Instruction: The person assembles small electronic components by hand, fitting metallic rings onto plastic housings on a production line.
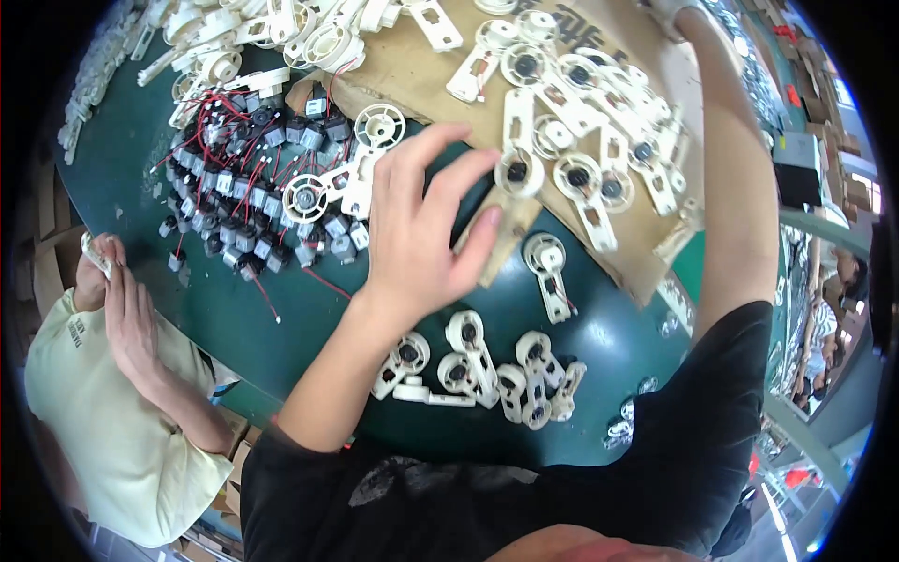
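The left hand (pixel 417 220) is up over the dark green table (pixel 253 347). Its fingers are spread wide and bent a little, and it does not seem to hold anything. Its fingertips are just beside a white plastic part with a long arm and a round ring with a black middle (pixel 517 170). I cannot tell if they touch it. That part is at the edge of a big brown sheet of cardboard (pixel 403 80), and many more like it lie on the sheet. The thumb is over or beside a flat, light brown bar (pixel 510 239).

The right hand (pixel 670 14) is far off at the top edge. Part of it is cut off, so I cannot tell if it is pinching something.

On the left is a heap of small grey and black motors with thin red wires (pixel 223 181). One white part (pixel 548 272) lies alone on the table, and a small bunch of them (pixel 468 347) sits close to the person's body. At the left side, a co-worker in a pale yellow shirt (pixel 122 412) holds a small white piece (pixel 94 253).

This looks like a reaching step. Picking up a white part would call for a soft pinch on just one, without bumping those beside it.
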A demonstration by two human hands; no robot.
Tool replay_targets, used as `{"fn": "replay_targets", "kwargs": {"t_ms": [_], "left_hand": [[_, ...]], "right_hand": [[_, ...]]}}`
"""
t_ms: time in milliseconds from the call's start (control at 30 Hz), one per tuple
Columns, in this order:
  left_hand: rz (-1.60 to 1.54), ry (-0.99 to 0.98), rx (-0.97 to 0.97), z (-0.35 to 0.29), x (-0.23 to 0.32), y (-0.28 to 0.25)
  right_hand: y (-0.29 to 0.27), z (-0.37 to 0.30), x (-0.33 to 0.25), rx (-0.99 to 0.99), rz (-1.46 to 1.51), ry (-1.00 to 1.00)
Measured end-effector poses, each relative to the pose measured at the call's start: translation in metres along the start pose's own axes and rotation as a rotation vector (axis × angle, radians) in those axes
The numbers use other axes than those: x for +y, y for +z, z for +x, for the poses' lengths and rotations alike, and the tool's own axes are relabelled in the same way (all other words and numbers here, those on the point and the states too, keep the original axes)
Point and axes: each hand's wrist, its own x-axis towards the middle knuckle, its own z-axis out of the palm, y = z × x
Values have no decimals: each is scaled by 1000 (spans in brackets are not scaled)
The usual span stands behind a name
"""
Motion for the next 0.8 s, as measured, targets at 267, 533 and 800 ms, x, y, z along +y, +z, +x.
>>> {"fn": "replay_targets", "kwargs": {"t_ms": [267, 533, 800], "left_hand": [[61, 114, 24, 23, 3, 10], [272, 93, -161, 112, -21, 68], [336, 154, -405, 111, -14, 91]], "right_hand": [[11, -113, 13, 135, -343, -253], [35, -188, 28, 193, -314, -285], [64, -264, 24, 228, -161, -237]]}}
